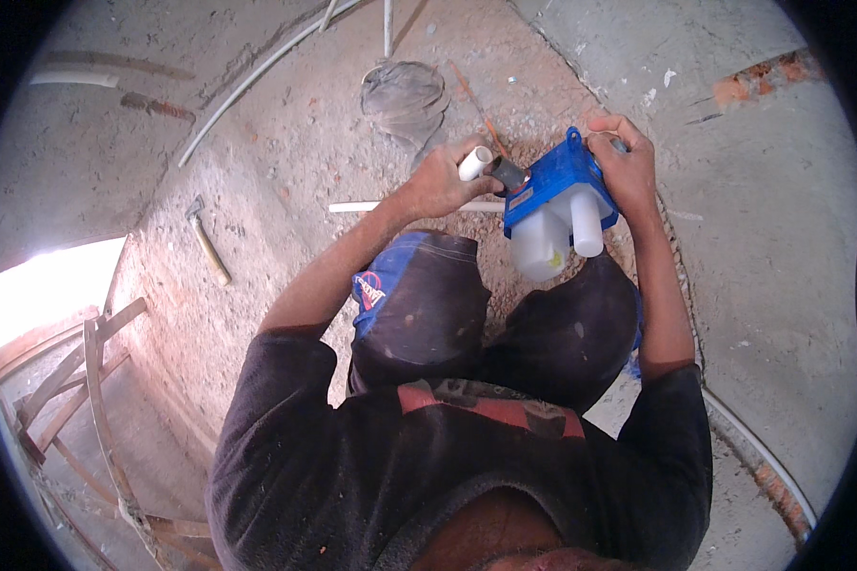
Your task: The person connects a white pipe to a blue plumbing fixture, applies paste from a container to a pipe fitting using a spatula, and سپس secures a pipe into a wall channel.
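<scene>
My left hand [443, 183] grips a short white pipe piece [476, 162], its fingers closed beside a dark grey pipe fitting [508, 174] on a blue plastic frame [550, 179]. My right hand [624, 162] is closed on the other end of the blue frame, near its upper corner. Under the frame hang a translucent white plastic box [536, 252] and a white cylinder [587, 228], held above my knees. Whether my left fingers also grip the grey fitting is hard to tell.
A long white pipe [362, 206] lies on the rubble floor. A hammer [209, 252] lies at left, a grey crumpled bag [400, 100] beyond my hands. Wooden strips [95, 400] stand at lower left beside a bright opening. Conduits [248, 81] run along the concrete walls.
</scene>
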A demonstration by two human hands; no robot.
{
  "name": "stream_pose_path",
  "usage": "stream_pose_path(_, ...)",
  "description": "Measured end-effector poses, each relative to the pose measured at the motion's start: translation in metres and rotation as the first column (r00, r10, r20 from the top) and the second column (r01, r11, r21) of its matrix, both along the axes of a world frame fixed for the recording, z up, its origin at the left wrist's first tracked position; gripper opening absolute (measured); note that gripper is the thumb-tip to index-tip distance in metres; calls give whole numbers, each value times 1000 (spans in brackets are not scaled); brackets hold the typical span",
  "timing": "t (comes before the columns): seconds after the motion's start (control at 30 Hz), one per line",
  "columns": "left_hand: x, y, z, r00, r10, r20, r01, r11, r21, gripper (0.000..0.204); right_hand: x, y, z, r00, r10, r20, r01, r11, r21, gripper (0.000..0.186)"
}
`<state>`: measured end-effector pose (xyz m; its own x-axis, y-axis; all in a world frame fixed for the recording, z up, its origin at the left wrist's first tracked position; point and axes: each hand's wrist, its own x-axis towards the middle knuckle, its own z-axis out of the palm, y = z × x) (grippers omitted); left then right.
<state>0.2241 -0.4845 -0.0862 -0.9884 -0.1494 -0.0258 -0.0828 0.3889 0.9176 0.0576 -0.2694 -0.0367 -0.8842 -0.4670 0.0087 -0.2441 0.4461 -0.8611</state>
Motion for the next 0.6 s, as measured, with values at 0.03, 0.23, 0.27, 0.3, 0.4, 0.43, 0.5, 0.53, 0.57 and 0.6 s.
stream_pose_path(0.03,0,0,-3,1000,17,-5,-17,999,29,26,-3,2,-5,1000,10,-26,-10,1000,-3,16)
stream_pose_path(0.23,6,-4,-26,952,98,291,-135,984,112,21,-15,15,-40,999,27,-21,-27,999,20,16)
stream_pose_path(0.27,7,-1,-35,957,111,267,-157,974,160,22,-14,16,-44,999,46,8,-46,999,23,16)
stream_pose_path(0.3,6,4,-45,962,125,243,-178,962,209,23,-14,15,-49,997,65,37,-66,998,25,16)
stream_pose_path(0.4,1,14,-47,959,66,276,-132,964,229,24,-10,17,-71,993,109,47,-108,994,-31,16)
stream_pose_path(0.43,1,16,-45,951,36,306,-105,972,212,24,-9,18,-78,992,104,68,-103,995,-5,16)
stream_pose_path(0.5,1,9,-61,947,-32,319,-18,988,153,25,-8,19,-91,990,91,110,-97,994,47,16)
stream_pose_path(0.53,1,6,-67,936,-49,350,19,996,89,26,-6,18,-97,989,57,138,-69,994,86,16)
stream_pose_path(0.57,1,3,-70,923,-70,379,64,998,27,27,-8,21,-113,993,78,93,-86,993,84,16)
stream_pose_path(0.6,2,0,-73,925,-48,376,49,999,7,31,-11,26,-137,994,99,48,-103,991,83,16)
